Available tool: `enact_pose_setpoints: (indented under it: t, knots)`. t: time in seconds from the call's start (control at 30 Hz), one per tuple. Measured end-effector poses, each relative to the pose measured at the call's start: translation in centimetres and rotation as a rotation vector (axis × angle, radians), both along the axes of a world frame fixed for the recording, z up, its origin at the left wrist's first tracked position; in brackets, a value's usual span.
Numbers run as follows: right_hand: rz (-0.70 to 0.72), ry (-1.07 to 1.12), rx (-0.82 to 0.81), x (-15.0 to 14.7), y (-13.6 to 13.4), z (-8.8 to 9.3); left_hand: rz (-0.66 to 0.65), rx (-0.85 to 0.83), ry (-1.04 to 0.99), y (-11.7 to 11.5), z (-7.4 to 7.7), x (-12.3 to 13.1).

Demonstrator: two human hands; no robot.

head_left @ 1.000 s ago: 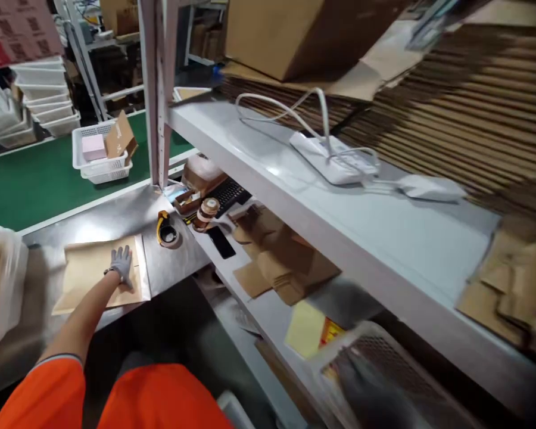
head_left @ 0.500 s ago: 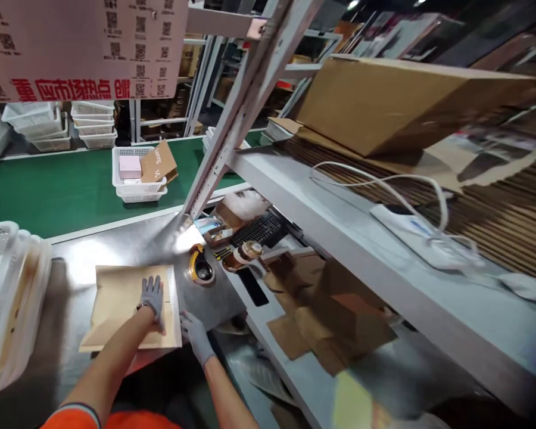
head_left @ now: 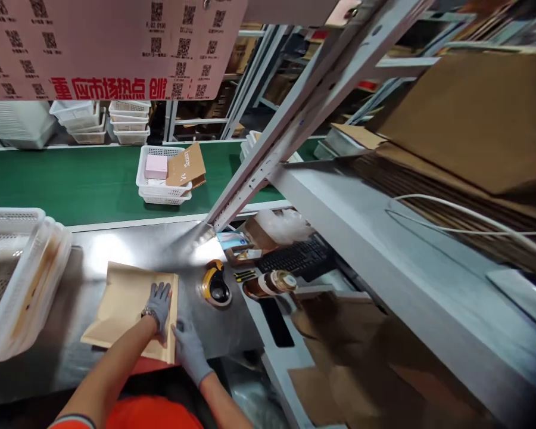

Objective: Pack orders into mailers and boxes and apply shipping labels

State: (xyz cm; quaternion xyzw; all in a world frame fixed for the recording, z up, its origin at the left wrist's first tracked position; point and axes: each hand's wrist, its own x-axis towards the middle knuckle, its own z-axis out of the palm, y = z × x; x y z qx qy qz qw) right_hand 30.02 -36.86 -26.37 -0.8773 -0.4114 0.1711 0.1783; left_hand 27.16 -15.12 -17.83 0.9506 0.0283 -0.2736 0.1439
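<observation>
A brown kraft paper mailer [head_left: 127, 298] lies flat on the metal tabletop in front of me. My left hand [head_left: 159, 307], in a grey glove, presses on it near its right side with the fingers spread. A narrow flap runs along the mailer's right edge, folded over. My right hand [head_left: 190, 348], also gloved, is at the lower part of that edge, thumb and fingertips closed on the flap; some of its fingers are hidden. To the right of the mailer stands a yellow and black tape dispenser [head_left: 215, 286], apart from both hands.
White plastic baskets [head_left: 49, 268] stand nested at the left. Behind, a green conveyor belt [head_left: 93, 185] carries a basket [head_left: 163, 189] with a pink box. A slanted metal post [head_left: 268, 158] and a shelf [head_left: 366, 226] bound the right side. A bottle [head_left: 268, 285] lies near a keyboard.
The mailer's right edge, which showed a whitish strip, is now folded over and brown. My right hand has come onto that edge. The camera view has swung left.
</observation>
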Motion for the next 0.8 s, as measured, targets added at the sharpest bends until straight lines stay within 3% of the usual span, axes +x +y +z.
enact_pose_setpoints:
  t: [0.07, 0.17, 0.3, 0.4, 0.53, 0.67, 0.8]
  knots:
    - [0.069, -0.023, 0.061, 1.4, 0.4, 0.6, 0.029, 0.035, 0.001, -0.4, 0.5, -0.3]
    - [0.337, 0.026, 0.083, 4.3, 1.1, 2.1, 0.098, 0.121, -0.032, -2.6, 0.5, -1.7]
    - [0.605, 0.094, 0.041, 8.1, 2.1, 4.2, 0.225, 0.104, -0.036, -8.1, -1.1, -5.5]
    - [0.705, 0.098, 0.028, 10.1, 3.6, 4.8, 0.135, -0.053, -0.019, -11.2, -2.5, -9.2]
    - [0.636, 0.005, -0.033, 11.9, 6.6, 4.5, 0.149, -0.232, -0.023, -12.4, -2.7, -12.4]
    - [0.483, -0.042, -0.091, 13.4, 9.2, 4.1, 0.202, -0.278, -0.016, -12.2, -2.1, -13.2]
    - [0.442, -0.108, -0.102, 13.5, 8.7, 3.1, 0.186, -0.256, -0.092, -11.3, -1.3, -14.5]
